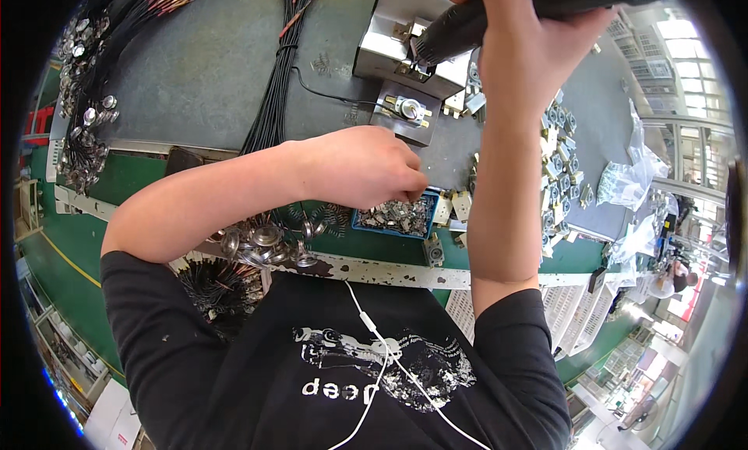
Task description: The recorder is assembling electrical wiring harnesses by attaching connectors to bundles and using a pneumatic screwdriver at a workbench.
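My right hand (530,45) is wrapped round a black electric screwdriver (460,31), its nose tilted down to the left beside a shiny metal block (382,41). Over a small blue tray (430,210) of tiny metal parts hovers my left hand (370,165). Its fingers are curled together at the tray's far edge, and whatever they hold is hidden. Just beyond that hand, a round silver part (408,107) with pale terminals sits on a small metal fixture (411,133). A single black wire (327,98) runs to it from a tied bundle of black wires (269,99).
Many white-and-metal switch-like parts (557,162) lie right of my right forearm. Clear plastic bags (623,183) are farther right. Silver cup-shaped parts (265,236) on wires hang near the bench's front edge (374,269). More wired parts (89,115) are piled far left.
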The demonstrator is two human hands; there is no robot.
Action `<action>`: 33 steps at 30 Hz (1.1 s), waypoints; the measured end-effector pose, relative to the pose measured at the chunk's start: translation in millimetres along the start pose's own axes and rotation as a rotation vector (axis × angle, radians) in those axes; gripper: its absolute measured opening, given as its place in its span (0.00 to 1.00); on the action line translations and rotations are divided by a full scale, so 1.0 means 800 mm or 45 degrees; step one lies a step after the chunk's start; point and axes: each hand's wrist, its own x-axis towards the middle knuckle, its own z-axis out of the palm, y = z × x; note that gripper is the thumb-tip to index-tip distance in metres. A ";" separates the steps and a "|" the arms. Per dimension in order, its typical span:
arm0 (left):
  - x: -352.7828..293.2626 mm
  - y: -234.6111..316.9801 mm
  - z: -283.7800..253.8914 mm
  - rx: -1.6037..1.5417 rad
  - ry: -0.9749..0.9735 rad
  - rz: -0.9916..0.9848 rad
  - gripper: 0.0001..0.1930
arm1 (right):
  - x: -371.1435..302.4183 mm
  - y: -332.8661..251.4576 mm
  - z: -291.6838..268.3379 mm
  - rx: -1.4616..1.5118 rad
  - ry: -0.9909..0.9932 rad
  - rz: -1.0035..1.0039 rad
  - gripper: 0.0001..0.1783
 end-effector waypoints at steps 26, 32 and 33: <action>-0.008 -0.040 -0.020 0.631 0.554 -0.254 0.06 | -0.035 -0.063 -0.024 -0.168 -0.012 0.131 0.18; -0.013 -0.043 -0.019 0.557 0.575 -0.254 0.06 | -0.040 -0.049 -0.013 0.071 0.003 0.180 0.25; -0.012 -0.044 -0.020 0.522 0.557 -0.263 0.06 | -0.041 -0.040 -0.014 0.147 0.006 0.149 0.26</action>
